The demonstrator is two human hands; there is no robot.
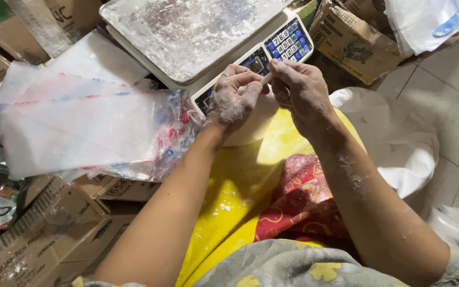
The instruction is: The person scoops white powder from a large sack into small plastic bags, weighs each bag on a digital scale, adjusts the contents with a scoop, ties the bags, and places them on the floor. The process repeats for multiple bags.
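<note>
Your left hand and right hand are pinching the twisted neck of a white bag at upper centre; the hands are hiding most of it. The floured scale is running off the top edge; open floor tiles are lying at right.

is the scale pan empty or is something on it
Empty of goods: the metal scale pan shows only a smeared dusting of white powder, with no bag or container on it.
</note>
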